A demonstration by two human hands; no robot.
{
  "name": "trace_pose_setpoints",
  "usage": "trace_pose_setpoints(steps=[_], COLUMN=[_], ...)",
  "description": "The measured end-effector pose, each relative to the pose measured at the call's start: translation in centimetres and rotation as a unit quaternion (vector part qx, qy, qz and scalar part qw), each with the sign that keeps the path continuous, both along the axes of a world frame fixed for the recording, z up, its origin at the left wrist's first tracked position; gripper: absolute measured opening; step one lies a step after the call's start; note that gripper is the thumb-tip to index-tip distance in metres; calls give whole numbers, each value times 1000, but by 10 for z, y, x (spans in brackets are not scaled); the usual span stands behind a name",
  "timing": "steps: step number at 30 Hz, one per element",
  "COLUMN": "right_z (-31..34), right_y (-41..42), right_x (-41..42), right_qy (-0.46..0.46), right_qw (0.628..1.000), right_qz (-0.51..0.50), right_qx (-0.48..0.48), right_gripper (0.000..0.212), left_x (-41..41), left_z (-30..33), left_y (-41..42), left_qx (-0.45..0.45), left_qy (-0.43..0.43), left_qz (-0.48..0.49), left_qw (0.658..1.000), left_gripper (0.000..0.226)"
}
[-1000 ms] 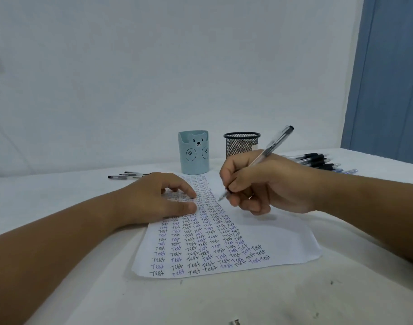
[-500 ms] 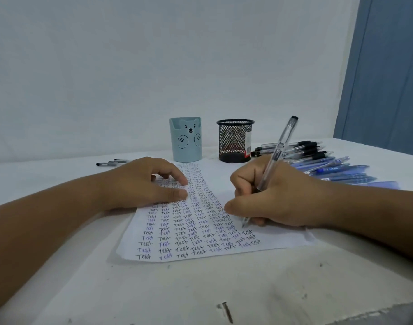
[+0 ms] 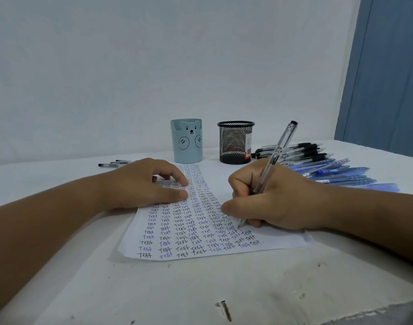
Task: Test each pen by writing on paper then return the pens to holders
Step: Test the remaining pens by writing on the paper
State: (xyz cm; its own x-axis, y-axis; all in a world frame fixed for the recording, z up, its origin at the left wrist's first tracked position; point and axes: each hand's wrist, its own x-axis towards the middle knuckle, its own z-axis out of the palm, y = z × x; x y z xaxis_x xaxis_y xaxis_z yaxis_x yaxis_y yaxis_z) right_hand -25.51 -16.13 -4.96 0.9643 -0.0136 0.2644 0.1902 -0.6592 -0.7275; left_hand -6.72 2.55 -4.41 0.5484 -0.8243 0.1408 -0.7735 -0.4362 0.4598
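Note:
A white sheet of paper (image 3: 283, 240) lies on the table, covered with rows of the word "Test" in black and blue ink. My right hand (image 3: 271, 198) grips a clear pen (image 3: 277, 156) with a black end, its tip touching the paper near the lower right rows. My left hand (image 3: 144, 184) rests on the sheet's upper left part, fingers spread and lightly bent. Behind the paper stand a pale blue bear-faced holder (image 3: 186, 141) and a black mesh holder (image 3: 234, 141). A pile of black and blue pens (image 3: 318, 163) lies to the right.
A few black-capped pens (image 3: 114, 163) lie on the white table (image 3: 200, 289) at the back left. A white wall rises behind the holders and a blue door stands at the far right. A dark mark sits near the table's front edge.
My right hand moved the pen from the upper middle of the sheet down toward the lower right rows, and the pen stands more upright. The left hand stayed on the paper.

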Motion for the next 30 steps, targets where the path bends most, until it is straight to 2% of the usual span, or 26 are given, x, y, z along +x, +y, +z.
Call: trace_pose_setpoints(steps=[3,12,17,21,25,30], right_z=[0,0,1,1,1,1], right_y=[2,-1,-1,-3,-3,-4], right_x=[0,0,1,1,1,2], right_qy=[-5,-6,-22,-12,-26,-21], right_qw=[1000,1000,999,1000,999,999], right_qz=[4,0,9,12,14,19], right_qx=[-11,-6,-25,-20,-20,-23], right_gripper=[44,46,45,43,45,43], left_x=[-1,3,0,1,-1,2], left_z=[0,0,0,0,1,0], left_y=[1,2,1,1,1,2], left_qx=[0,7,1,8,8,13], left_qy=[4,-9,2,-3,-2,-8], left_qz=[3,1,2,1,1,1], left_qw=[1000,1000,1000,1000,1000,1000], left_gripper=[35,53,40,48,42,46])
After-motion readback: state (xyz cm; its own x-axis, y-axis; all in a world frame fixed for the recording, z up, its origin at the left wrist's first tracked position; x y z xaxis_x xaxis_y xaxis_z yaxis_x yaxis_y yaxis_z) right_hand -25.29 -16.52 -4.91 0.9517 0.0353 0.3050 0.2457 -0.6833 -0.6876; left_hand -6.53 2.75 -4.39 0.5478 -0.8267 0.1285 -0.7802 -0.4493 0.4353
